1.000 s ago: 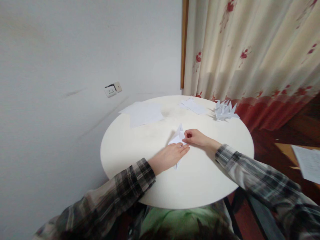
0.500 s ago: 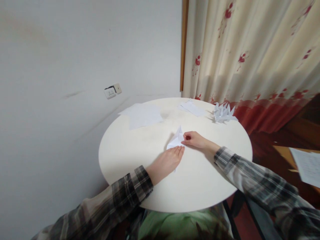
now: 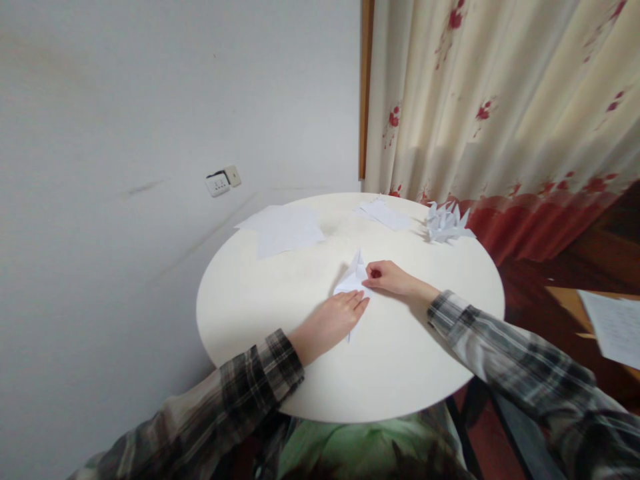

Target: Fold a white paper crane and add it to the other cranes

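A folded white paper (image 3: 354,272) with a pointed tip lies on the round white table (image 3: 235,307), in front of me. My left hand (image 3: 330,323) rests flat across its lower part, fingers stretched out and pressing on it; a narrow point of the paper pokes out below the palm. At the paper's right edge, my right hand (image 3: 393,277) is closed, thumb and index finger pinching it. The middle of the paper is partly covered by my left fingers.
White paper sheets (image 3: 285,233) lie at the table's back left. Smaller paper pieces (image 3: 385,215) sit at the back, beside a cluster of folded paper shapes (image 3: 447,223). A wall with a socket (image 3: 218,184) stands left, a curtain (image 3: 480,100) behind. Written paper (image 3: 613,327) lies lower right.
My left hand has shifted very slightly, its fingers a bit more spread, showing more of the paper's lower point. My right hand keeps its pinch. The view has moved slightly.
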Demonstrator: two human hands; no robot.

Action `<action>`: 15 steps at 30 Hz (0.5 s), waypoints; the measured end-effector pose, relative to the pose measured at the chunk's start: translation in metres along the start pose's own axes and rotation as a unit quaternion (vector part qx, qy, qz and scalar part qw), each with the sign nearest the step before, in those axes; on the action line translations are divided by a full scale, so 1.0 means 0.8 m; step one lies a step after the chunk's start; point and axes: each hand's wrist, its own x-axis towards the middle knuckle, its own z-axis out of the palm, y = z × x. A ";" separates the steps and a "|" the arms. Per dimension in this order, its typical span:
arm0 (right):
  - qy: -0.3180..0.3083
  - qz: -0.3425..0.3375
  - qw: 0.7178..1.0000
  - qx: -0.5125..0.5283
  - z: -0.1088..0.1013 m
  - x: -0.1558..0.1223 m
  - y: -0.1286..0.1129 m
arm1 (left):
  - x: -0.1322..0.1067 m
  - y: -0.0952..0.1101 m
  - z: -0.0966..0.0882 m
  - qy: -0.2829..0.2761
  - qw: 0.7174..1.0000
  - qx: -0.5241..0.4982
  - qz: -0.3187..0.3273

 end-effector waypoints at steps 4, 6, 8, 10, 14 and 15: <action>0.004 0.000 1.000 -0.011 0.000 0.000 0.004 | -0.007 0.002 0.000 0.024 0.999 -0.010 0.027; 0.003 0.001 1.000 -0.011 -0.001 0.001 0.006 | -0.015 0.005 0.000 0.036 0.999 -0.015 0.038; 0.001 0.003 1.000 -0.005 -0.003 0.000 0.006 | -0.025 0.009 0.000 0.047 0.998 -0.012 0.047; 0.001 0.004 1.000 0.000 -0.004 -0.001 0.004 | -0.037 0.013 -0.002 0.062 0.996 -0.007 0.059; 0.004 0.010 1.000 -0.009 -0.006 -0.006 -0.001 | -0.057 0.017 -0.007 0.077 0.994 -0.052 0.060; 0.005 0.014 1.000 -0.018 -0.007 -0.008 -0.001 | -0.061 0.017 -0.010 0.073 0.993 -0.075 0.056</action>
